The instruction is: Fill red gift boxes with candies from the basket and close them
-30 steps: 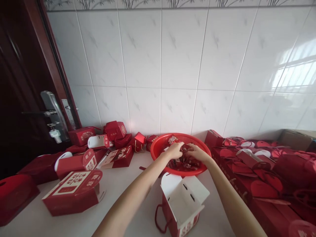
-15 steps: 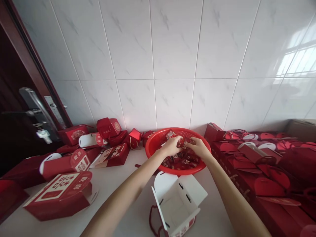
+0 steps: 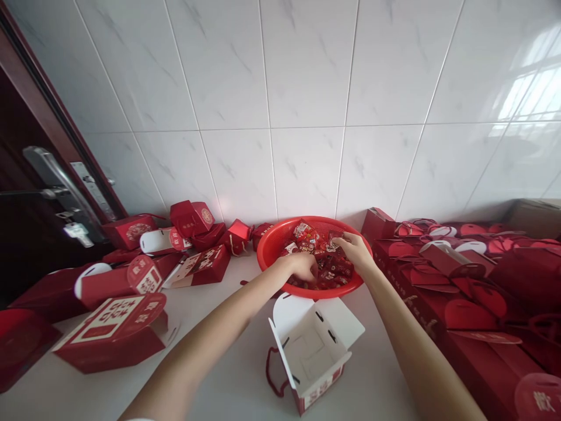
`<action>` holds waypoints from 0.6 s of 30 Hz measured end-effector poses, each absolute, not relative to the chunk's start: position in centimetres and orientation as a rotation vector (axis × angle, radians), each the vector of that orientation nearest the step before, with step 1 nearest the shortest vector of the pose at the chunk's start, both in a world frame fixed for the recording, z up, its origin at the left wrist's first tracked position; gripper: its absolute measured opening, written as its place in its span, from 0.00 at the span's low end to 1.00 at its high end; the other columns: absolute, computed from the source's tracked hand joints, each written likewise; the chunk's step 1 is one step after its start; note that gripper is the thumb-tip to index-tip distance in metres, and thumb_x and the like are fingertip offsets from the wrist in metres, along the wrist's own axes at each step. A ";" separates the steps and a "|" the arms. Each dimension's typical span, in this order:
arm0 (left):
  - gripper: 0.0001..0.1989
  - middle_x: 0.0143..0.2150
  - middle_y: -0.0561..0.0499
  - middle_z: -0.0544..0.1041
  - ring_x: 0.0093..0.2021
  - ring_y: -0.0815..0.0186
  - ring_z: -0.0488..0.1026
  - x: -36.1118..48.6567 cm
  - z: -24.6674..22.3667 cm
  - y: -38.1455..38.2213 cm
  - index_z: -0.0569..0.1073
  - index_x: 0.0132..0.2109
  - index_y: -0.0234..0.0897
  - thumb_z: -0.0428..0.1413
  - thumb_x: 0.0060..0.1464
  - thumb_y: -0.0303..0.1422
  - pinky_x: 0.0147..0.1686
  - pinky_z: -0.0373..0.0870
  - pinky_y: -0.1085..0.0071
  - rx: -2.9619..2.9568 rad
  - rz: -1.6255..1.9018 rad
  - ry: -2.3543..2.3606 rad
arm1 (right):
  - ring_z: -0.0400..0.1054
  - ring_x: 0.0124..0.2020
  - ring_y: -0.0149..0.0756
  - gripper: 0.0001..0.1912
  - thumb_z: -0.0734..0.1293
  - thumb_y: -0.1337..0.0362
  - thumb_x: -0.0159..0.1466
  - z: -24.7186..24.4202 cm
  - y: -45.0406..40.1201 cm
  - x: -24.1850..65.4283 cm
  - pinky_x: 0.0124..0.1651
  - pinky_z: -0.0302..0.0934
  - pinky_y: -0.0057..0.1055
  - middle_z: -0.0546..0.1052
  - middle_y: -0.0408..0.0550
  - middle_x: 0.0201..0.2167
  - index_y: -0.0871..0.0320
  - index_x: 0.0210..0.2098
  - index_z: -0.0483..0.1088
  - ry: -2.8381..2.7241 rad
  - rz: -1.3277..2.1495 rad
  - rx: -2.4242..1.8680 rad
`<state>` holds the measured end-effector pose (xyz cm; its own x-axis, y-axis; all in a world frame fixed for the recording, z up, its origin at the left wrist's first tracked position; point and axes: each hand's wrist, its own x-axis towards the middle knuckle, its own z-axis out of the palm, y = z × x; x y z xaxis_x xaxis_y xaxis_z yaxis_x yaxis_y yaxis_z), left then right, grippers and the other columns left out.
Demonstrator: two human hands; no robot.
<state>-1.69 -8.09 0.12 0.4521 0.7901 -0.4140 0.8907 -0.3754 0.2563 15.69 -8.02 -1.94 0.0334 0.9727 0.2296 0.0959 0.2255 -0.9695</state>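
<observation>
A red plastic basket (image 3: 268,248) with perforated sides holds many small red-wrapped candies (image 3: 335,268). Down among the candies at the basket's near side is my left hand (image 3: 304,266), fingers curled; their tips are hidden. At the right of the basket, my right hand (image 3: 356,250) pinches a wrapped candy (image 3: 336,241) between thumb and fingers. Just below the basket stands an open gift box (image 3: 310,356), white inside, flaps spread and a red cord handle at its left. Its visible floor holds nothing.
Closed red boxes (image 3: 114,336) and several smaller ones crowd the left of the white table (image 3: 236,362). On the right, a large red carton (image 3: 405,292) and many folded red boxes (image 3: 473,304) lie close to my right arm. A tiled wall (image 3: 307,88) rises behind.
My left hand has moved down and toward the near side of the basket, away from my right hand. My right hand stays near the basket's right side. The view has shifted slightly.
</observation>
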 end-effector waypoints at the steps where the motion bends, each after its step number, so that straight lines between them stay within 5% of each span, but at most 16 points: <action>1: 0.06 0.31 0.52 0.81 0.31 0.61 0.78 -1.6 0.2 -8.3 0.79 0.33 0.40 0.64 0.44 0.33 0.28 0.71 0.72 2.249 -0.364 1.380 | 0.60 0.22 0.30 0.15 0.70 0.55 0.51 -1.9 -8.0 15.7 0.25 0.53 0.28 0.68 0.40 0.19 0.55 0.21 0.62 -1.336 0.961 -1.122; 8: 0.09 0.29 0.50 0.78 0.32 0.55 0.76 -0.4 0.7 -9.4 0.77 0.31 0.40 0.66 0.39 0.33 0.32 0.71 0.65 2.293 -0.489 1.304 | 0.60 0.22 0.29 0.13 0.69 0.55 0.50 -1.9 -8.0 15.6 0.25 0.57 0.27 0.66 0.39 0.19 0.55 0.21 0.62 -1.292 1.021 -1.112; 18: 0.15 0.34 0.50 0.80 0.28 0.61 0.74 -0.4 0.5 -9.5 0.81 0.42 0.42 0.56 0.47 0.27 0.25 0.68 0.69 2.330 -0.446 1.164 | 0.69 0.27 0.35 0.17 0.74 0.51 0.48 -1.8 -8.4 15.5 0.30 0.70 0.32 0.73 0.43 0.24 0.56 0.25 0.68 -1.198 1.097 -1.038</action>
<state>-0.37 -9.52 0.46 0.5823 0.6485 -0.4903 0.8101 -0.5137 0.2828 15.48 -8.38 -1.77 0.0417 0.9848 0.1686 -0.0812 0.1715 -0.9818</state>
